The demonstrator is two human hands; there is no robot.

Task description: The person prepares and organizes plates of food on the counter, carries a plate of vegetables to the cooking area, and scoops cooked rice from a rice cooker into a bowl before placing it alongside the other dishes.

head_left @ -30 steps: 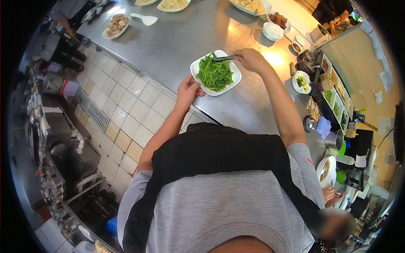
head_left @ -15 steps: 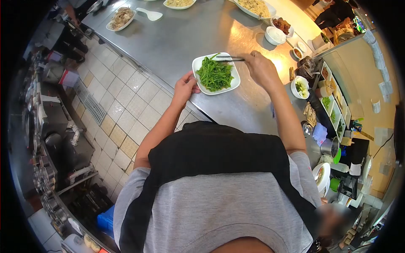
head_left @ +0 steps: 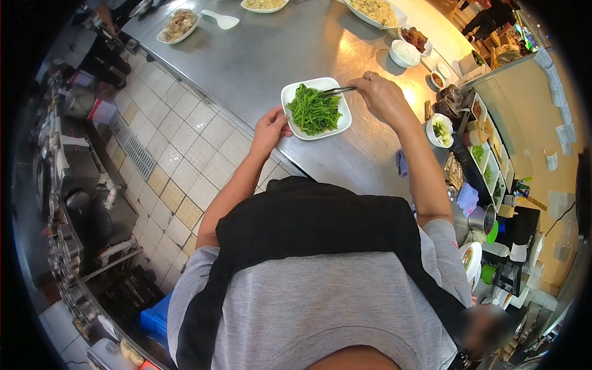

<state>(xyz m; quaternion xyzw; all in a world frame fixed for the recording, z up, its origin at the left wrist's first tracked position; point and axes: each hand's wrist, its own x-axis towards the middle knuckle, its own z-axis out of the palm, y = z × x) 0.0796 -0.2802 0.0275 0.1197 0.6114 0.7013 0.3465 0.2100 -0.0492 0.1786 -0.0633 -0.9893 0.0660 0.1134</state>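
A square white plate (head_left: 338, 126) heaped with cooked green leafy stalks (head_left: 313, 110) sits near the edge of the steel counter. My left hand (head_left: 271, 130) grips the plate's left rim, its fingers closed against the side. From the right, my right hand (head_left: 383, 98) is closed on slim dark tongs (head_left: 341, 90). Their tips reach into the upper right of the greens, and the far end of the tongs is hidden by my hand.
On the steel counter (head_left: 265, 58) are a plate of shredded food (head_left: 179, 26), a white spoon (head_left: 221, 20), a rice bowl (head_left: 405, 54) and a bowl of cut greens (head_left: 439, 130). Garnish trays (head_left: 487, 163) line the right side. Another person (head_left: 102, 46) stands far left.
The tongs have come down from the plate's top rim onto the upper right of the greens, and my right hand has shifted slightly. My left hand stays on the plate.
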